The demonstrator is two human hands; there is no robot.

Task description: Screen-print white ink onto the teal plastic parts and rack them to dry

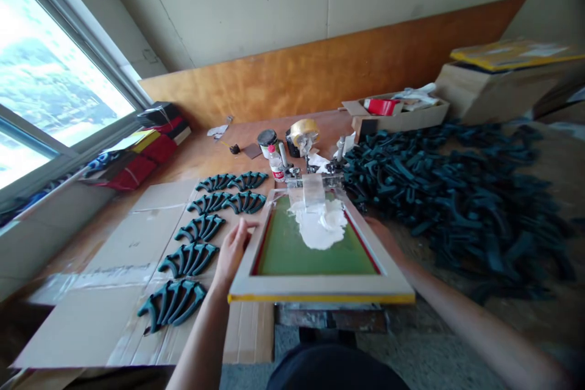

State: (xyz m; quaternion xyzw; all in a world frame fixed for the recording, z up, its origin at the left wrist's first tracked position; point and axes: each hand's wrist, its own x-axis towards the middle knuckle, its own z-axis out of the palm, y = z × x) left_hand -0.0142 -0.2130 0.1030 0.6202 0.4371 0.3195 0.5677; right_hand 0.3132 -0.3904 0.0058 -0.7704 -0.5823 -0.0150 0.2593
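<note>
In the middle, a silk-screen frame with a pale border and green mesh stands tilted, hinged to a metal clamp at its far end. White ink is spread on the upper mesh, around a squeegee. My left hand is at the frame's left side, fingers curled; a dark bit shows by them, but what they hold is partly hidden. My right hand reaches behind the frame's right edge, its fingers hidden. Dark green curved handle-like parts lie in fanned groups left of my left hand.
A large heap of the same dark green parts covers the right. Flattened cardboard lies at left. Behind the frame stand a plastic bottle, a can and a tape roll. An open carton sits at the back right.
</note>
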